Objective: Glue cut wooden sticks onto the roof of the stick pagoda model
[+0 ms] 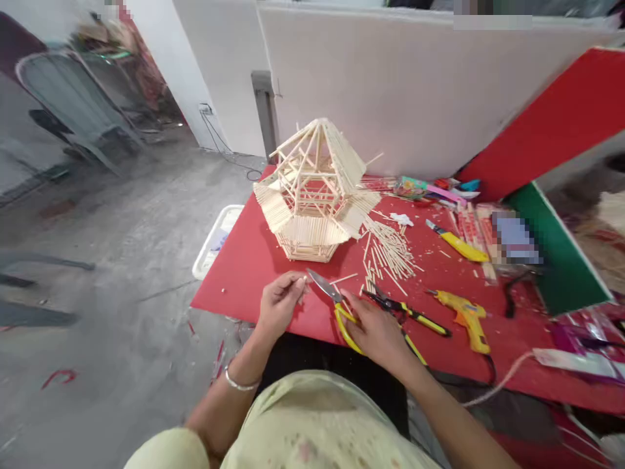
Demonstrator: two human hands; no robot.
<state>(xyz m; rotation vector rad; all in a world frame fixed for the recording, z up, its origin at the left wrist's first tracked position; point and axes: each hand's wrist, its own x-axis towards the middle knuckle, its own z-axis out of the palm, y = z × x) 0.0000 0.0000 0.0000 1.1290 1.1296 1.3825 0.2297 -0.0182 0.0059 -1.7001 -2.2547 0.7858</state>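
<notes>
My left hand [280, 301] is closed in a pinch near the front edge of the red table, with the pale tip of a small wooden stick [305, 279] showing at its fingertips. In my right hand [375, 329] are scissors [324, 285] with yellow handles, their blades pointing toward the left fingertips. Whether the blades touch the stick I cannot tell. Behind both hands stands a lantern-like model [316, 189] built of thin wooden sticks, with a peaked roof and slatted panels flaring out lower down. A heap of loose sticks [390, 251] lies to its right.
Pliers [415, 312] with black and yellow handles lie just right of my right hand. Beyond them are a yellow glue gun [466, 316] and a yellow utility knife [459, 242]. Packs of sticks [471, 231] lie farther back. A white tray [199, 267] sits below the table's left edge.
</notes>
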